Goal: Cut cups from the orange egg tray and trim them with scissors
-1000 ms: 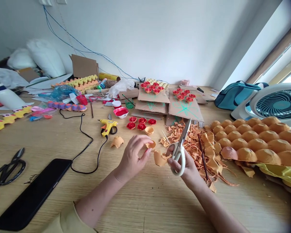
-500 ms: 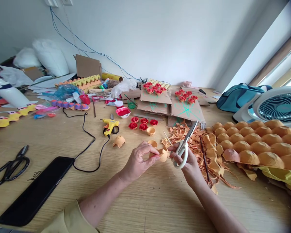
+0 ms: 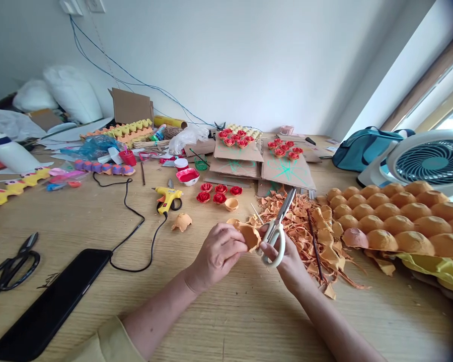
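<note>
The left hand [image 3: 217, 251] now has the jagged orange cup [image 3: 251, 237] pinched in its fingers. One second ago, the right hand [image 3: 290, 261] had that cup by its edge, and the left hand had a small round cup [image 3: 232, 221]. Now the small round cup sits on the table [image 3: 196, 322], partly hidden behind the left hand. The jagged cup is up between the two hands, with its open side turned more to the right than before. The right hand still holds the white scissors [image 3: 275, 241], with the blades pointing up and away. Its fingers are very close to the jagged cup, but I can't tell if they touch it. The red flowers [image 3: 219, 197], the yellow glue gun [image 3: 168, 197] and the orange scraps [image 3: 296, 223] stay where they were.
</note>
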A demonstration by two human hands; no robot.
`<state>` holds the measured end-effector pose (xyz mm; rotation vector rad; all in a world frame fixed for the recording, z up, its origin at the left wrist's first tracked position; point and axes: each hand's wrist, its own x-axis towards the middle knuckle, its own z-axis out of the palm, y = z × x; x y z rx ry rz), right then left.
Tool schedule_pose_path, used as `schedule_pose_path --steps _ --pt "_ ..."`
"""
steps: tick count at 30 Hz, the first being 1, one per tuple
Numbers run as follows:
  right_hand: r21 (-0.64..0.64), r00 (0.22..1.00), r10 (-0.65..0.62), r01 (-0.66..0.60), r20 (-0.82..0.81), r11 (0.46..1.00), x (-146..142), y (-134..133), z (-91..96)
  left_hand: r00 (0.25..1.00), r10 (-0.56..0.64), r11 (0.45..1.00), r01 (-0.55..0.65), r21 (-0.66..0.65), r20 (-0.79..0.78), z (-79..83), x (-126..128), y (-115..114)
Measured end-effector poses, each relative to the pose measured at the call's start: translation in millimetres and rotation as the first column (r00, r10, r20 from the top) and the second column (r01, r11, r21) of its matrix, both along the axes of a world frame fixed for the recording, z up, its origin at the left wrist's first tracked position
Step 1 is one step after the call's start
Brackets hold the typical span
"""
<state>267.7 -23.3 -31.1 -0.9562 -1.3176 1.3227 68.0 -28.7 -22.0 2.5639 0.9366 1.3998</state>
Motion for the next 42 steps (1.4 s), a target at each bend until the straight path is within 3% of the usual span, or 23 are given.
schedule_pose_path --steps 5,10,13,17,22,28,33,42 --pt "0.091 0.994 0.113 -0.113 0.008 0.989 0.9 -3.9 4.9 0.987 0.063 0.987 -0.039 0.156 -0.150 -0.8 -2.1 -1.2" --pt "0.178 0.988 0.150 -0.152 0.024 0.972 1.4 -5.8 5.8 0.980 0.084 0.979 -0.048 0.198 -0.180 -1.5 -4.1 -2.1" --pt "0.139 0.991 0.132 -0.133 0.015 0.981 2.4 -4.9 1.6 0.996 0.068 0.993 -0.062 0.105 -0.055 -3.9 -4.5 -2.1" --pt "-0.016 0.990 0.078 -0.080 -0.118 0.997 3.9 0.1 -4.9 0.974 0.109 0.985 -0.080 -0.150 0.198 -7.7 -2.5 -2.2" --pt "-0.158 0.962 0.147 -0.186 -0.230 0.970 3.7 5.9 -4.1 0.957 0.037 0.929 0.072 -0.362 0.286 -12.4 2.8 -4.0" --pt "-0.348 0.926 0.190 -0.304 -0.326 0.887 -2.8 2.2 -5.0 0.939 -0.021 0.896 0.170 -0.411 0.343 -10.4 8.1 -7.2" --pt "-0.410 0.911 0.206 -0.351 -0.356 0.842 -10.0 -2.0 -2.5 0.947 -0.047 0.925 0.161 -0.345 0.317 -8.4 10.6 -7.6" --pt "-0.346 0.931 0.201 -0.304 -0.304 0.888 -8.2 0.7 -8.7 0.945 -0.051 0.918 0.171 -0.358 0.322 -9.1 7.9 -3.8"
